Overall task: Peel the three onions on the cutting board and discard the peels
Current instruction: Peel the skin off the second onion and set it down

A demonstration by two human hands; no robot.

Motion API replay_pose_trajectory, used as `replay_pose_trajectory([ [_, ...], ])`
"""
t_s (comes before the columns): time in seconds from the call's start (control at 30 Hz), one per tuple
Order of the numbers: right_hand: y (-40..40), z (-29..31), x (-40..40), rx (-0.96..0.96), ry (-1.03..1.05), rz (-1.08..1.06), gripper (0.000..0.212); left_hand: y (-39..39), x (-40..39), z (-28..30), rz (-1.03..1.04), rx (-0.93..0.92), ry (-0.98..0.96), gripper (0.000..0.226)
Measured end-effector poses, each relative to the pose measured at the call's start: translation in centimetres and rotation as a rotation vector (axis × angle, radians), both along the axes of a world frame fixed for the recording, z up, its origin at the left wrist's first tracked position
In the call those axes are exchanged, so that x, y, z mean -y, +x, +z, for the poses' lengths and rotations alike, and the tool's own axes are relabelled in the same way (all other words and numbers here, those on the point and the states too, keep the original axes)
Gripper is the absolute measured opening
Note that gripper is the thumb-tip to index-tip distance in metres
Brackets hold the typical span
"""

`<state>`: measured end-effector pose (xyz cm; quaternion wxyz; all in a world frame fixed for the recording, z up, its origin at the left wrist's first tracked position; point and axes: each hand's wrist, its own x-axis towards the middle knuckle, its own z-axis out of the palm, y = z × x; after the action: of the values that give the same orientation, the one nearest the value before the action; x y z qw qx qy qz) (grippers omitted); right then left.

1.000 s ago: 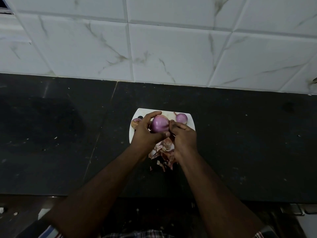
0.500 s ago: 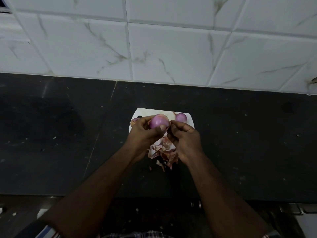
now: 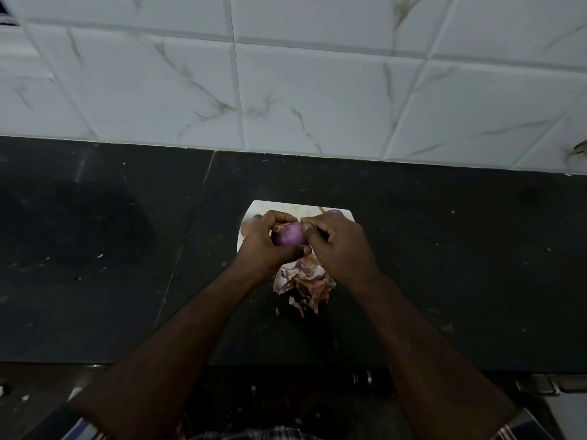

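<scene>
My left hand grips a purple onion above the white cutting board. My right hand is against the onion's right side, and its fingertips pinch a strip of skin at the top. A second, peeled onion peeks out behind my right hand at the board's far right corner. A third onion, brownish, lies at the board's left edge, mostly hidden by my left hand. A heap of loose pinkish peels lies at the board's near edge, between my wrists.
The board lies on a dark stone counter that runs left and right. White marbled wall tiles rise behind it. The counter's front edge runs below my forearms.
Both hands have turned the onion, so it now lies lower between them. My right hand has moved up to the onion's top, where its fingertips pinch the skin.
</scene>
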<state>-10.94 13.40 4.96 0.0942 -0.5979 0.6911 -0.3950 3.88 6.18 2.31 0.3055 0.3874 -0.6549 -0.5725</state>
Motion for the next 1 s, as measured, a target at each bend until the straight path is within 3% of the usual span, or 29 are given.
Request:
replay_pose_trajectory([
  [0.23,0.4,-0.2,-0.1,0.064,0.039,0.006,0.026,0.1,0.2,0.0,-0.001,0.039,-0.057,0.056],
  [0.43,-0.4,0.2,-0.2,0.683,0.236,0.114,0.016,0.8,0.6,0.3,-0.084,0.030,0.026,0.055],
  [0.53,-0.8,0.3,-0.1,0.650,0.303,0.176,0.013,1.2,0.9,0.3,-0.109,0.003,0.092,0.058],
  [0.67,-1.0,0.6,-0.1,0.461,0.186,0.163,0.018,1.4,1.0,0.5,-0.117,0.019,0.141,0.067],
  [0.83,-1.0,1.4,0.1,0.483,0.155,0.236,0.030,1.7,1.3,1.0,-0.132,-0.034,0.260,0.075],
  [1.0,-0.9,1.2,0.2,0.510,0.135,0.247,0.034,1.9,1.1,1.6,-0.158,-0.071,0.281,0.062],
])
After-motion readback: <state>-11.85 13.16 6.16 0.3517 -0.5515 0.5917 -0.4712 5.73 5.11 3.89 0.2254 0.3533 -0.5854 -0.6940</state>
